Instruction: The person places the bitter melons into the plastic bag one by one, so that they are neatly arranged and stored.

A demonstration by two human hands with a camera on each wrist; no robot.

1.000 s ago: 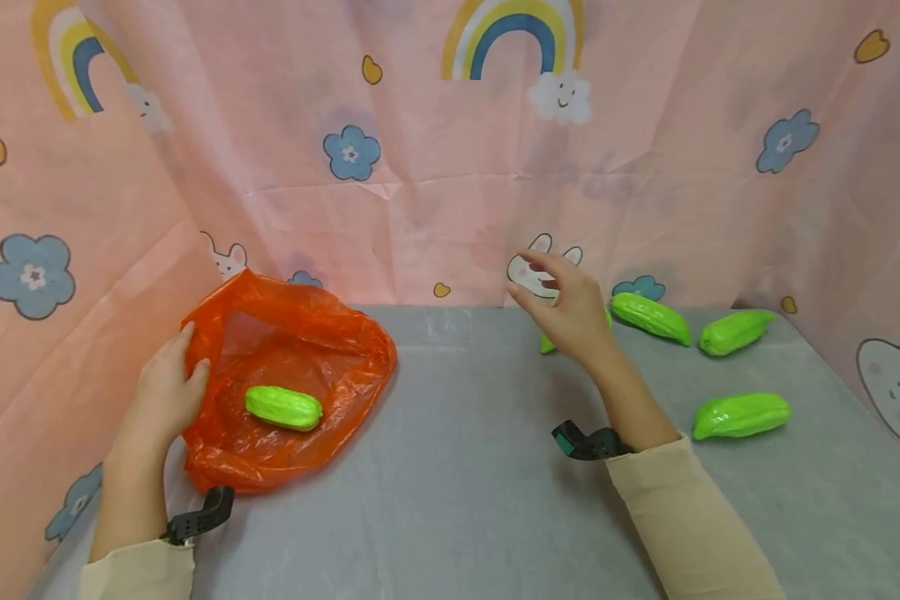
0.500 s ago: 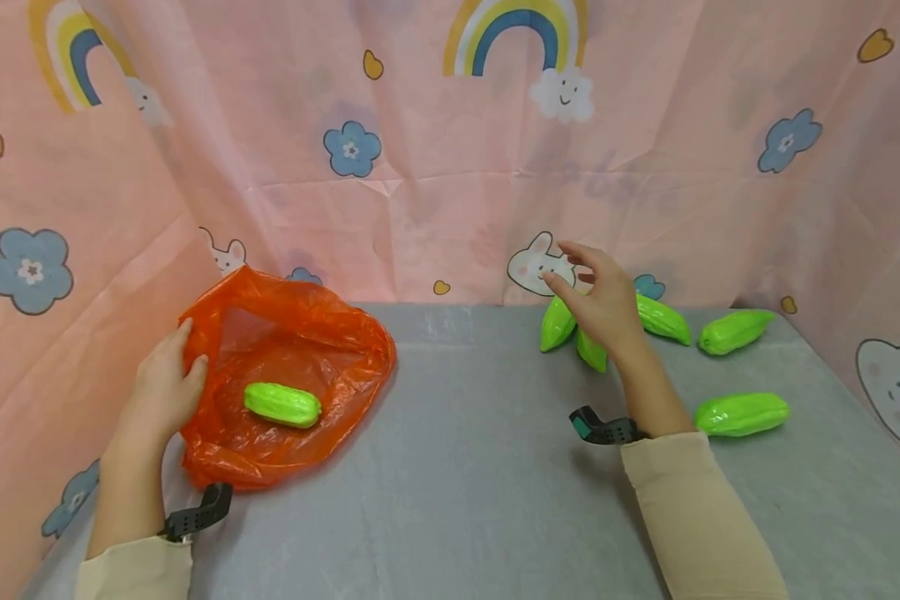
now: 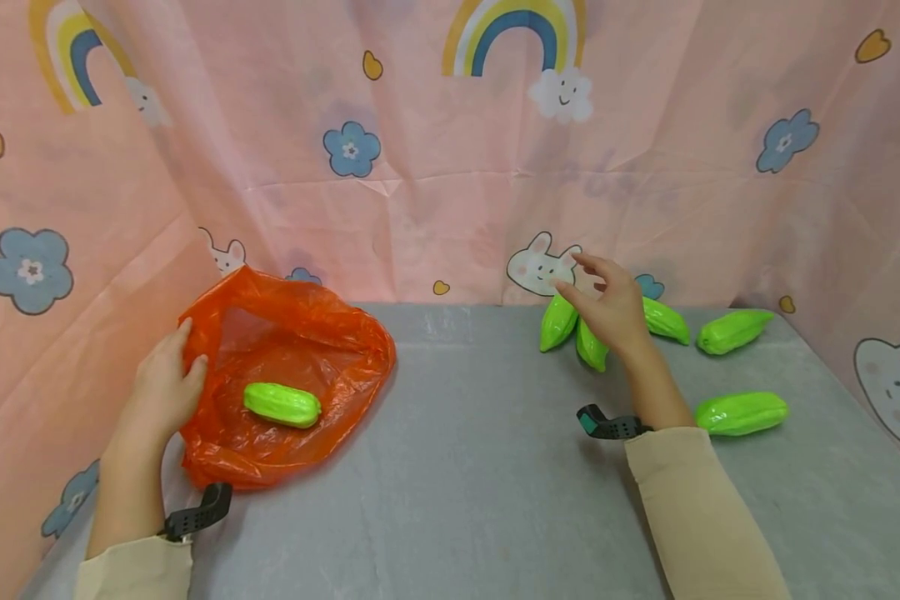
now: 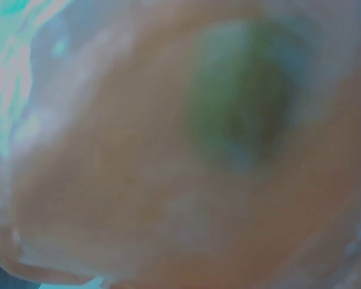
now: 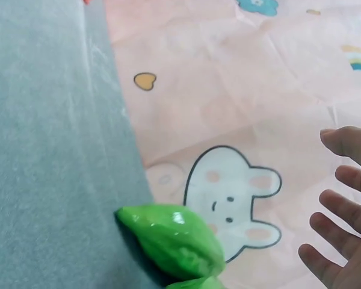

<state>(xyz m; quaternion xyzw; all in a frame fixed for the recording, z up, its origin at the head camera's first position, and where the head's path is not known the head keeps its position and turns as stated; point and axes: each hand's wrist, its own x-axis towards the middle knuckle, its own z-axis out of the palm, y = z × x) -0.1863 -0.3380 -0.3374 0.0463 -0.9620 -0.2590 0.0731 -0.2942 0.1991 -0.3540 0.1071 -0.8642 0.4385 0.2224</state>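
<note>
My left hand (image 3: 165, 387) grips the left rim of a crinkled orange plastic bag (image 3: 360, 400), whose mouth stands wide. Inside lies one glossy, ridged, bright green fruit or vegetable (image 3: 282, 405). In the left wrist view, the bag's film (image 4: 126, 180) fills the picture, with a blurred green patch. My right hand (image 3: 613, 308) hovers with fingers spread and loosely bent, holding nothing. Just beside and below it are two more green pieces with pointed tips, one left (image 3: 558, 323) and one right (image 3: 591, 346). The right wrist view shows one pointed piece (image 5: 174, 238) apart from the fingers.
Three similar green pieces lie farther right: one partly behind the right hand (image 3: 666, 320), one at the back corner (image 3: 735, 332), one nearer the front (image 3: 742, 414). The grey tabletop (image 3: 465, 467) meets a pink printed curtain (image 3: 435, 217) behind and at both sides.
My right hand has moved right, slowing in the last half second, and uncovered the two green pieces below it. The left hand, the bag and its content have stayed in place.
</note>
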